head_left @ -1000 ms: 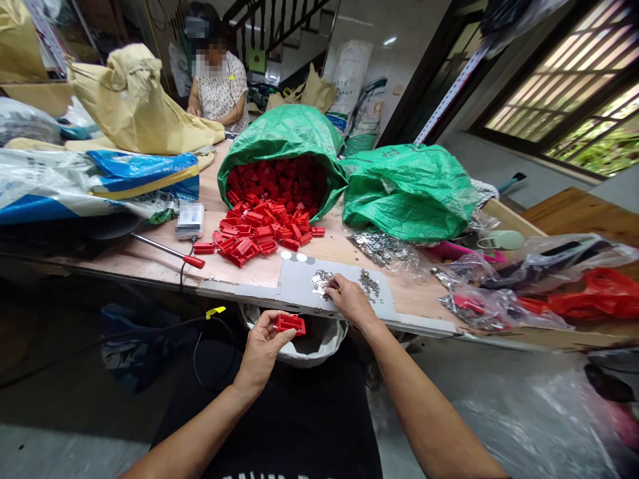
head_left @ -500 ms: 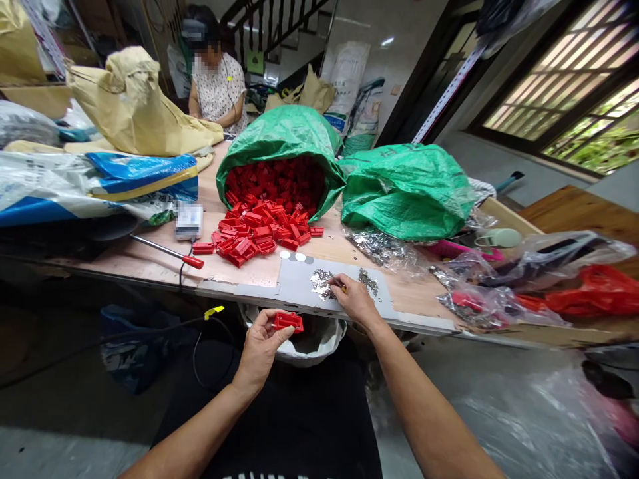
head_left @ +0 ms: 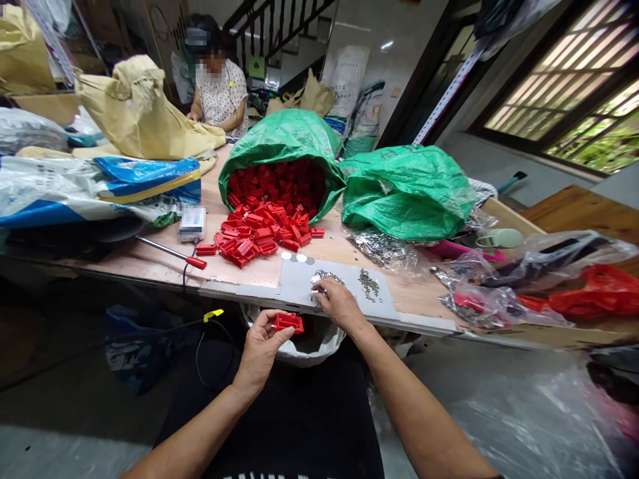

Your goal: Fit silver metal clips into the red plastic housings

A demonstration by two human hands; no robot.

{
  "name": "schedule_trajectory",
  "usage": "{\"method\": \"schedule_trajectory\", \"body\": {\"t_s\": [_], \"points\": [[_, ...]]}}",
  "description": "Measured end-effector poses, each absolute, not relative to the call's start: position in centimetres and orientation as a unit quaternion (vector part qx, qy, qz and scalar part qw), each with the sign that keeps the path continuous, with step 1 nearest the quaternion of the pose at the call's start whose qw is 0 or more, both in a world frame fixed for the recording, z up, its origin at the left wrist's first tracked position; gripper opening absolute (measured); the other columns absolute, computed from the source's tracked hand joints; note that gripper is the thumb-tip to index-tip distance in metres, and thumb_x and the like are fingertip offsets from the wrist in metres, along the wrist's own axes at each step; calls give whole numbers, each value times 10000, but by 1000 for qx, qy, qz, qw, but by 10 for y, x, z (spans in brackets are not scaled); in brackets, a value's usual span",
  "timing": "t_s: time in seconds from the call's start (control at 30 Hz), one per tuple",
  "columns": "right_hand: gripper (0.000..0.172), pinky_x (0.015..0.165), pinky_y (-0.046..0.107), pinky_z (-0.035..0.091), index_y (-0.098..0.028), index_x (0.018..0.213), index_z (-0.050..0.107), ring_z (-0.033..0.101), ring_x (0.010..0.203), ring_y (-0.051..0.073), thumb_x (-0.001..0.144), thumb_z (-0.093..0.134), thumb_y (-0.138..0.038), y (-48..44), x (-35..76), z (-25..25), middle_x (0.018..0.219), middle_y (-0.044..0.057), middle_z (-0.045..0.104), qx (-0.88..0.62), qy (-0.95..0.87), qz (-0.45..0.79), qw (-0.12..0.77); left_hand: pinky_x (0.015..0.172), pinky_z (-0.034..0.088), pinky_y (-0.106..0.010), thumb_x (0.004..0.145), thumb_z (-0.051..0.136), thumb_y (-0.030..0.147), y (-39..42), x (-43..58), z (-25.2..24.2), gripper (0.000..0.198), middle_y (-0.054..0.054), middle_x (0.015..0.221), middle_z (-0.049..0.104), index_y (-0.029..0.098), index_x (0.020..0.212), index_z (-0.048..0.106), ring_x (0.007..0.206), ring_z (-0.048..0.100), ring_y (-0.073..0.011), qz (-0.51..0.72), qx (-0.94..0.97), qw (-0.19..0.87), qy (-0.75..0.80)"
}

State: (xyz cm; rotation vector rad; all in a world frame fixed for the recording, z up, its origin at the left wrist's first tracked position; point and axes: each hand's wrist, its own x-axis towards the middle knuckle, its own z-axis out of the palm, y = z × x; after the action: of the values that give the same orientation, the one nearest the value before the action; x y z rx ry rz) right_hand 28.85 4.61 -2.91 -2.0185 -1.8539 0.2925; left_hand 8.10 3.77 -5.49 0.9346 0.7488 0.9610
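A small red plastic housing (head_left: 289, 323) with a hollow inside is pinched between thumb and fingers of my left hand (head_left: 260, 340), just off the table edge. My right hand (head_left: 338, 303) rests at a pile of small shiny metal pieces (head_left: 329, 275) on a grey sheet (head_left: 294, 276). Its fingertips are closed together over the pile's near edge; whatever they pinch is too small to make out. To the right lies a second pile of small metal parts (head_left: 368, 285). Below my hands hangs a white bag (head_left: 319, 352), its mouth open.
Red housings (head_left: 254, 229) spill from a green sack (head_left: 284, 133); another green sack (head_left: 404, 193) stands beside it. A red-handled metal rod (head_left: 172, 253) lies at left. Plastic bags (head_left: 509, 299) crowd the right. Across the table sits a person (head_left: 219, 93).
My right hand has shifted left and slightly nearer across the metal pile, uncovering more of the right pile. The left hand keeps holding the red housing in place.
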Motion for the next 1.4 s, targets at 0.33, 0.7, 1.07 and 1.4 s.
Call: {"method": "schedule_trajectory", "body": {"t_s": [0.33,0.7,1.07,1.4], "points": [[125,656,266,343,-199,875,571,553,789,155,879,557,-323,35,272,-34,929,34,613,-780,-612,43,124,831,481,-244,712,740,263,33,86,-53,297,-27,920,692,160,947,590,842,642,-126,424,422,730,330],[40,657,265,327,-197,873,538,552,793,166,849,549,-227,44,263,-34,881,38,623,-788,-592,71,152,807,485,-243,703,746,269,37,81,-52,314,-31,918,695,165,961,601,839,644,-137,440,424,715,340],[277,470,201,242,-178,928,526,331,486,68,797,595,-412,28,260,-22,640,-49,487,-567,-521,518,373,765,527,-252,721,722,311,46,78,-52,501,-35,1050,680,226,1198,595,896,635,-157,450,394,734,320],[349,461,179,192,-189,859,419,307,470,50,768,657,-427,18,247,-26,613,-65,505,-559,-485,542,398,918,482,-276,752,696,294,42,79,-46,467,-40,1077,688,233,1208,619,972,635,-175,414,464,725,296]]}}
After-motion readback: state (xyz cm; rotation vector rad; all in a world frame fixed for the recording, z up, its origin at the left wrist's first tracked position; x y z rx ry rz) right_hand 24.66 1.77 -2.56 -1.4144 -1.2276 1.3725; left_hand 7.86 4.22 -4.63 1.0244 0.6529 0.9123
